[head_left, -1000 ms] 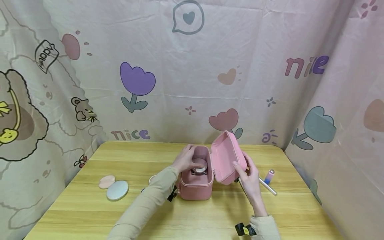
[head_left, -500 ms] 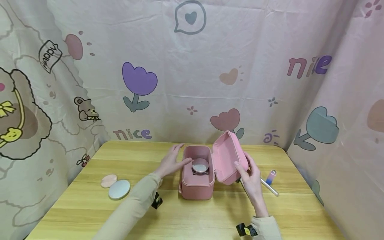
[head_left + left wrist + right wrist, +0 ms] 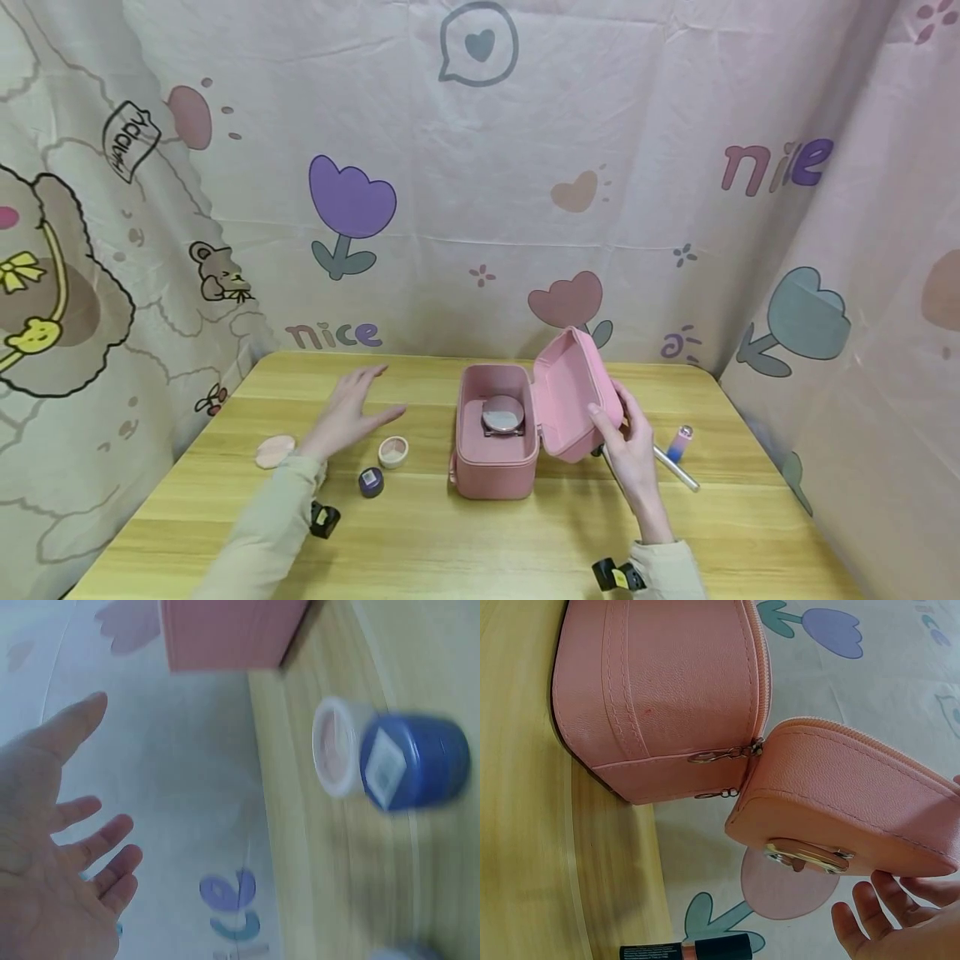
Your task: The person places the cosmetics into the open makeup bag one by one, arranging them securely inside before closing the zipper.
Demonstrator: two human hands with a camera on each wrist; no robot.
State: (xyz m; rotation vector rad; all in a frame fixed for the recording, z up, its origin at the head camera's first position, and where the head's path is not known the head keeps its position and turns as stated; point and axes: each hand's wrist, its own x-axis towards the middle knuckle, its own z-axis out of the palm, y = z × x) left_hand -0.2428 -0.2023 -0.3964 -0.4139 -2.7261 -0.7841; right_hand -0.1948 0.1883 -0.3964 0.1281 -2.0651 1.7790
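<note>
My left hand (image 3: 348, 417), fingers spread and holding nothing, is over the left part of the table, above a pale pink powder puff (image 3: 275, 451). To its right stand a small white-rimmed pot (image 3: 393, 452) and a dark blue jar (image 3: 371, 482), both larger in the left wrist view. A pink zip case (image 3: 496, 479) stands unzipped at the middle, with a round shiny compact-like item (image 3: 502, 414) inside. My right hand (image 3: 632, 450) holds its tilted lid (image 3: 576, 392), thumb at the rim and fingers behind. The lid's outer face bears a handle (image 3: 808, 855).
Right of the case lie a silver pen-like stick (image 3: 677, 467) and a pink-to-blue tube (image 3: 679, 444). A dark tube (image 3: 720, 949) shows at the bottom of the right wrist view. A printed curtain (image 3: 450, 208) hangs behind the wooden table (image 3: 480, 550).
My left hand has come out of the case and moved left, leaving the round item inside. The pot and blue jar are now uncovered; the round pale disc is now behind my left arm.
</note>
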